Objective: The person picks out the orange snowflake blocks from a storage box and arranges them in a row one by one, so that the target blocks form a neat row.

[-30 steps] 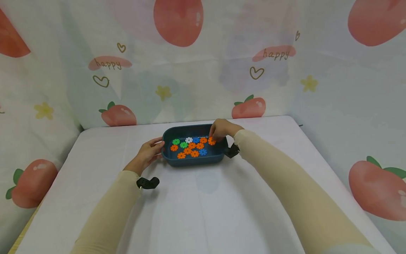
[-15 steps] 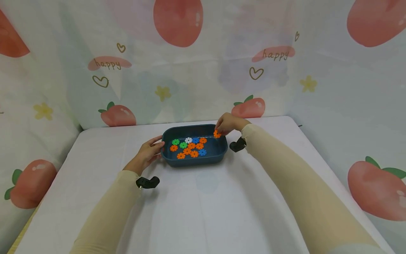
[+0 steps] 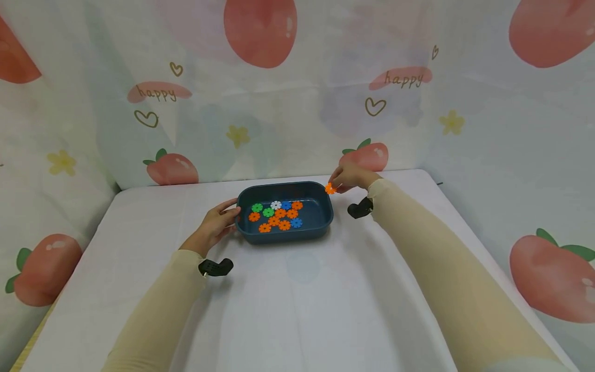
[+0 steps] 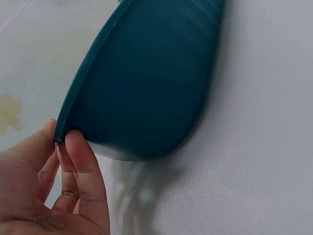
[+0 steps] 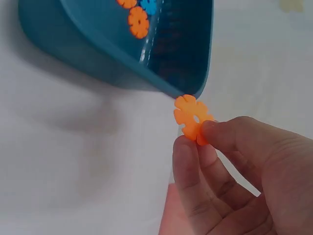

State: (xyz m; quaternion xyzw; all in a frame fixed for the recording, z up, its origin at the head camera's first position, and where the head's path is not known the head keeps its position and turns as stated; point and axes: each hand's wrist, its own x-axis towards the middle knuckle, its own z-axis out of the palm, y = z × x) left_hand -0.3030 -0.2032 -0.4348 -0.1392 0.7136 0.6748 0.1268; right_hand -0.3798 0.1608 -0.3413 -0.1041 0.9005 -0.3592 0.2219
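Within right grip (image 3: 351,176), 1 petalled disc (image 5: 188,116)

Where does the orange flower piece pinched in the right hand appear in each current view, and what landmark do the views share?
Head: orange flower piece right of centre, in the right hand, by the upper-right corner of the blue-green tray.
Left wrist: not in this picture.
Right wrist: right of centre, its top edge overlapping the tray's corner.
Shared landmark: the tray, seen in all three.
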